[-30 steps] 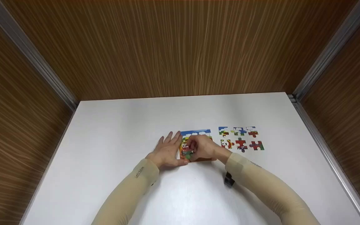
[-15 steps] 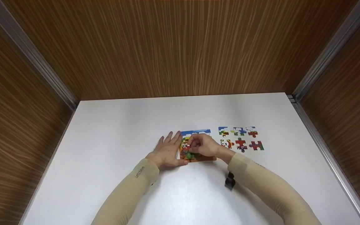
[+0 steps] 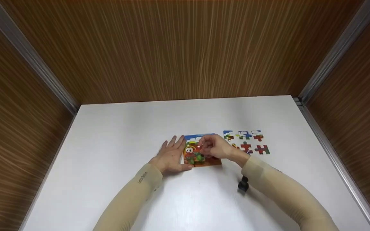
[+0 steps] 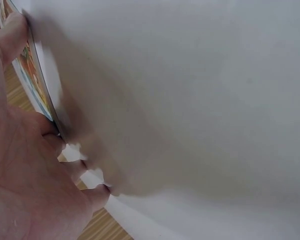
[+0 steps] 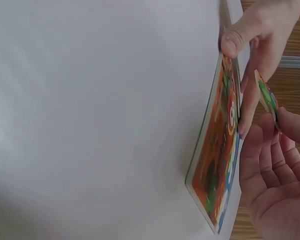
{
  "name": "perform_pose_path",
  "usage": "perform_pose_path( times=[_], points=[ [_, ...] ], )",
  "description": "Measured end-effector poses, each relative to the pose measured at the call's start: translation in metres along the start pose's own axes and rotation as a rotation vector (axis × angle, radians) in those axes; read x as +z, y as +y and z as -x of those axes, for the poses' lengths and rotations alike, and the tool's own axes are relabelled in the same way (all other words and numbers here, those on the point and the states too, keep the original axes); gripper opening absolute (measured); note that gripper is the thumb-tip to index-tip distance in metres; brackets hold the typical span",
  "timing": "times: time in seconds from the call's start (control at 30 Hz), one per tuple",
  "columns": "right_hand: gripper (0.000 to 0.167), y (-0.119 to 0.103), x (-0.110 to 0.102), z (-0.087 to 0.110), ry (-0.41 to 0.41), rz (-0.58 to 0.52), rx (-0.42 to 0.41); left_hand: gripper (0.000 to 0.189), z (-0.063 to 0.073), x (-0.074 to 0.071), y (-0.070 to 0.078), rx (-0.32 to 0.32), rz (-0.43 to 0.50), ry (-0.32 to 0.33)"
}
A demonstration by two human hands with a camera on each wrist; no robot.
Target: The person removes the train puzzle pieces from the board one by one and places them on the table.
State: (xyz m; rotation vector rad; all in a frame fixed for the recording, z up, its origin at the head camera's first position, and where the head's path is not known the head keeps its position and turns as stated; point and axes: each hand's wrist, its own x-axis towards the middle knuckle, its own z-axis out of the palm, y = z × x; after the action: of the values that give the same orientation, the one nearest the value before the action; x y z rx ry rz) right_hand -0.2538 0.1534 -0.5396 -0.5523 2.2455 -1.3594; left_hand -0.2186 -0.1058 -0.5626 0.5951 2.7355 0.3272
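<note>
A flat puzzle board (image 3: 215, 162) with a cartoon picture lies on the white table. Along its left edge rests my left hand (image 3: 169, 158), fingers spread, with the thumb by the near left corner; the left wrist view shows this hand (image 4: 35, 175) beside the board's edge (image 4: 40, 82). Over the right part of the board is my right hand (image 3: 218, 147). It pinches a puzzle piece (image 5: 266, 96) between thumb and fingers, raised off the board and tilted, as the right wrist view shows. My right hand hides part of the board in the head view.
Several loose puzzle pieces (image 3: 246, 147) lie in two rows right of the board, one partly covered by my right hand. A black device (image 3: 243, 185) hangs under my right wrist. Wood-grain panels (image 3: 185, 51) close off the back and sides of the table.
My right hand has moved from the board's left part to the right, keeping the puzzle piece pinched. More of the cartoon picture shows. My left hand has stayed in place.
</note>
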Motion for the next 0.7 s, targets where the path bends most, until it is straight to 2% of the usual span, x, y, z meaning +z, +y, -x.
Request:
perform_pose_path(
  times=[0.7],
  points=[
    [0.02, 0.025, -0.056, 0.043, 0.067, -0.012, 0.057, 0.124, 0.0, 0.001, 0.001, -0.005, 0.022, 0.004]
  ],
)
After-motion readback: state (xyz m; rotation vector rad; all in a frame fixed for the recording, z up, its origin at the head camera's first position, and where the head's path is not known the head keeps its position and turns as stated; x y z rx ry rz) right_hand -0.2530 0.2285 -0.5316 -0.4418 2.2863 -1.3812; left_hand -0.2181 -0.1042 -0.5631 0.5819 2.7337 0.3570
